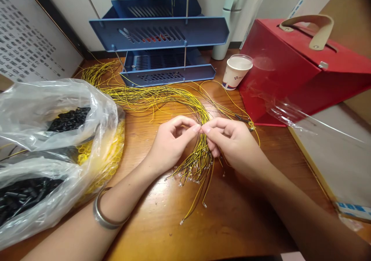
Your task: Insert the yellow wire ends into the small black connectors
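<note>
A long bundle of thin yellow and black wires (pixel 162 95) curves across the wooden table and hangs toward me, with small clear-tipped ends (pixel 194 172) fanned out near the middle. Over this bundle, my left hand (pixel 175 139) is closed in a pinch, thumb against forefinger. My right hand (pixel 228 135) pinches too, its fingertips meeting those of the left. What lies between the fingertips is too small to make out. Wires pass just below and behind both hands. A few wire ends lie apart from the rest, closer to me.
Clear plastic bags (pixel 101 99) of small black pieces (pixel 71 119) and yellow tubing stand at left. Behind the wires is a blue tiered tray (pixel 203 31). A paper cup (pixel 236 73), a pale flask (pixel 222 52) and a red box (pixel 278 68) stand at back right.
</note>
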`<state>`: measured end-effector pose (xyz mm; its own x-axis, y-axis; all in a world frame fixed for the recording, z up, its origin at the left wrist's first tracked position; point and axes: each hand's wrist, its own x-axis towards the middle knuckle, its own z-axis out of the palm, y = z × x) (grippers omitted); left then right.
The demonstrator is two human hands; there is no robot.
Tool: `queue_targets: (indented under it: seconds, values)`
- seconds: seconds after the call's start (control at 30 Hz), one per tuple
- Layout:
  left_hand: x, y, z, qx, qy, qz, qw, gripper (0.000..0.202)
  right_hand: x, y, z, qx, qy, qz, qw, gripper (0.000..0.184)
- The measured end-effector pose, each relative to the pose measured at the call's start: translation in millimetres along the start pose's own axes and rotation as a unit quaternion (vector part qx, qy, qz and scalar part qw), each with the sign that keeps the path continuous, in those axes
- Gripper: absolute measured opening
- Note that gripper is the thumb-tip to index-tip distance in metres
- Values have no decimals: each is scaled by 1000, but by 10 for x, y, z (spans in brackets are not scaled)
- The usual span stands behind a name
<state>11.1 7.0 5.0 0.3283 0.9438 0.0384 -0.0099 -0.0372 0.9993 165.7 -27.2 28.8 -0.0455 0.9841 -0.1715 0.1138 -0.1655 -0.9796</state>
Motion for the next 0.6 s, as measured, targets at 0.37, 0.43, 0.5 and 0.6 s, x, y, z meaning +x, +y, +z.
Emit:
queue_targets:
  seconds: [0.37, 0.43, 0.5, 0.6]
  values:
    - [3, 10, 0, 2, 6, -15, 1000, 19, -1, 77, 4, -142, 71, -92, 983, 19]
    - [4, 8, -3, -4, 3, -15, 1000, 19, -1, 93, 6, -169, 83, -118, 975, 19]
    - [2, 6, -6, -9, 1, -15, 1000, 18, -5, 102, 6, -194, 93, -138, 967, 18]
    - [-8, 6, -5, 5, -2, -5, 1000, 18, -11, 102, 3, -191, 94, -136, 968, 18]
